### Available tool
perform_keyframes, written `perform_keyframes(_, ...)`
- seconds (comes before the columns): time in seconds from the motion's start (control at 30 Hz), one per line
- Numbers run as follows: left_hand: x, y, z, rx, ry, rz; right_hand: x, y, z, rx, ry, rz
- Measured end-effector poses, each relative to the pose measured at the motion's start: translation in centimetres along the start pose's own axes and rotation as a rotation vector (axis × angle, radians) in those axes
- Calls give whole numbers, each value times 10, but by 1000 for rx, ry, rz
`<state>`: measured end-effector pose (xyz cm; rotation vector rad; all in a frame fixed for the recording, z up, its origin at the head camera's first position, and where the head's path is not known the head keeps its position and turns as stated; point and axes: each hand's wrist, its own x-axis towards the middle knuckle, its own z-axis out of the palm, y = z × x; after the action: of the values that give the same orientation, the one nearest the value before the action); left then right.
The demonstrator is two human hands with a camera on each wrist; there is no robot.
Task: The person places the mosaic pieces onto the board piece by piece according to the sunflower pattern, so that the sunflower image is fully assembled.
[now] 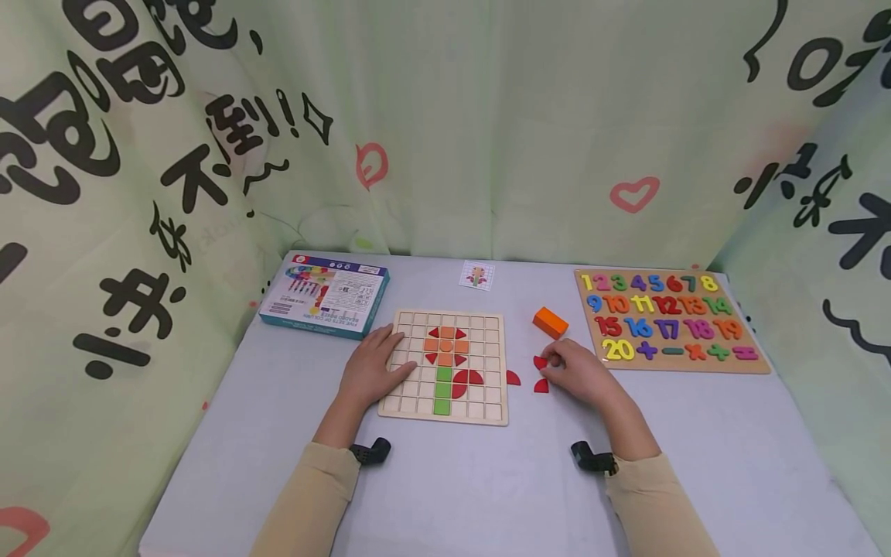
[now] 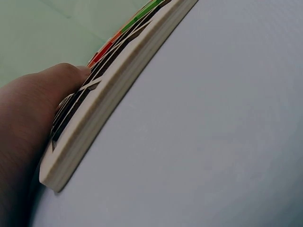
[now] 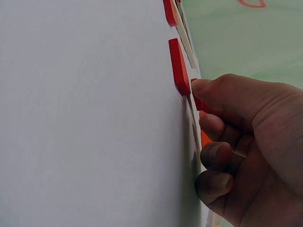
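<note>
A wooden grid board (image 1: 411, 402) lies on the table with orange squares (image 1: 445, 346), red triangles (image 1: 460, 333), green squares (image 1: 442, 391) and red quarter-circle pieces (image 1: 459, 384) set in it. My left hand (image 1: 370, 367) rests on its left edge with fingers extended; the thumb shows over the rim in the left wrist view. Right of the board, my right hand (image 1: 576, 373) pinches a red quarter-circle piece (image 3: 196, 97) between thumb and fingers. Just below those fingertips lies another red quarter-circle piece (image 1: 541, 386), and a third red piece (image 1: 513, 377) sits beside the board's right edge.
Behind the right hand lies an orange stack of blocks (image 1: 550, 322). A number puzzle board (image 1: 592, 309) lies at the back right, a boxed set (image 1: 323, 294) at the back left. A small pattern card (image 1: 476, 275) lies at the back, before the curtain (image 1: 487, 155).
</note>
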<state>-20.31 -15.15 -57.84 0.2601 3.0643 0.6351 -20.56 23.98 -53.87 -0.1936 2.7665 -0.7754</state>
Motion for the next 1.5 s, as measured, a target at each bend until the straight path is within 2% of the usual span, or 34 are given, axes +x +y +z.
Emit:
perform_keyframes(0.2,0,0,1,9,0,-1,-3,-16,0,3,0,-62)
perform_keyframes(0.53,1,0,0,7,-5,-5,-6,-66,6,-30,-49,-141)
perform_keyframes(0.97,0,1,-2,1,5,4,-1,-121,40,-61,-106,-285)
perform_keyframes(1.1,0,0,-1,8,10,7,2,-131,54,-84,-115,-349)
perform_keyframes(1.5,0,-1,1,17,26,7,5,-153,77,-151,-107,-401)
